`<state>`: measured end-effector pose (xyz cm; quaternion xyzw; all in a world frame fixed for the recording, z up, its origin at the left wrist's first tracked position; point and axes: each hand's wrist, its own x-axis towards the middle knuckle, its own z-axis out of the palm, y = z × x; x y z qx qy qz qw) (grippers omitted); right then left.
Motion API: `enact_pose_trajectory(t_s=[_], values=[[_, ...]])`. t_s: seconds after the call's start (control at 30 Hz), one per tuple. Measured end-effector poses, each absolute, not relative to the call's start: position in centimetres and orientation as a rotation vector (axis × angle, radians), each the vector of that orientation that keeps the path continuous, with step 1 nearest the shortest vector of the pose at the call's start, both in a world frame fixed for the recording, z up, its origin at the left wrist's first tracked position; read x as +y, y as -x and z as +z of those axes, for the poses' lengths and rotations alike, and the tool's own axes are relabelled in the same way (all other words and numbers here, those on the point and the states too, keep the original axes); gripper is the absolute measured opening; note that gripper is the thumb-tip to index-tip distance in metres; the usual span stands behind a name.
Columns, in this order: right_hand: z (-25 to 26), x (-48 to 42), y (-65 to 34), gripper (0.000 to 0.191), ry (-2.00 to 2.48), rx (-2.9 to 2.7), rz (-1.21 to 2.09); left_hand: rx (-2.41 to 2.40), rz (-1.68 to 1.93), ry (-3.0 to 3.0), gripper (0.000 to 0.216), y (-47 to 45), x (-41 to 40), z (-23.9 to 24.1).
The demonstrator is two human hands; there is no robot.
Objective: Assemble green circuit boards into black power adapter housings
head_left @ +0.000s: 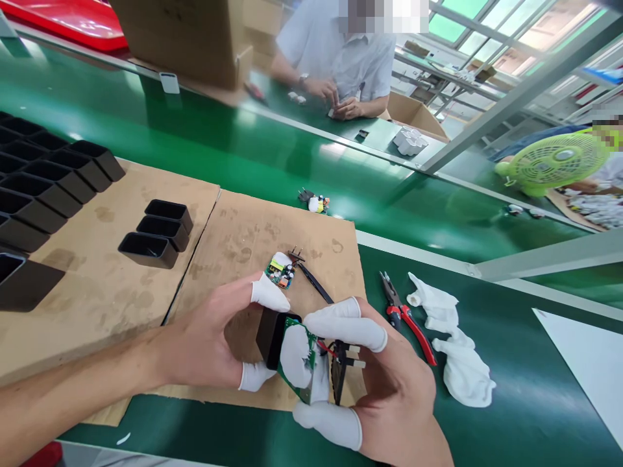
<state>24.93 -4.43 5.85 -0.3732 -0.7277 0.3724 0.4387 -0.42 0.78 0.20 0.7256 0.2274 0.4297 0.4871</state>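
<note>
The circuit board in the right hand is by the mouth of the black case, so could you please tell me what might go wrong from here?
The edge of the white-coated circuit board is close to the rim of the black case in the left hand, so it might catch there. The thin red wire beside the plug could be pinched or strained if the right hand pushes.

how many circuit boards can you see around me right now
3: one circuit board in the right hand, a second on the cardboard, and a third on the green surface beyond it. Others may be hidden, perhaps inside the black cases.
</note>
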Motion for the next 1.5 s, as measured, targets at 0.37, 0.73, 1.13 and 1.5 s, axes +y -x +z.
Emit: enact_pose_trajectory(t_s=[0.37,0.73,1.13,1.5], values=[[5.59,-4.14,-24.67,0.065,0.942,-1.908,0.883,0.559,1.03,-1.777,0.066,0.49,0.77,0.12],[5.17,-4.02,-24.53,0.064,1.004,-1.931,0.935,0.523,1.024,-1.698,0.065,0.32,0.67,0.17],[5.18,-3.99,-24.45,0.061,0.992,-1.995,0.857,0.559,0.972,-1.688,0.061,0.43,0.56,0.37],[5.32,-3.71,-24.04,0.064,1.041,-2.02,0.877,0.567,0.965,-1.704,0.058,0.33,0.41,0.32]])
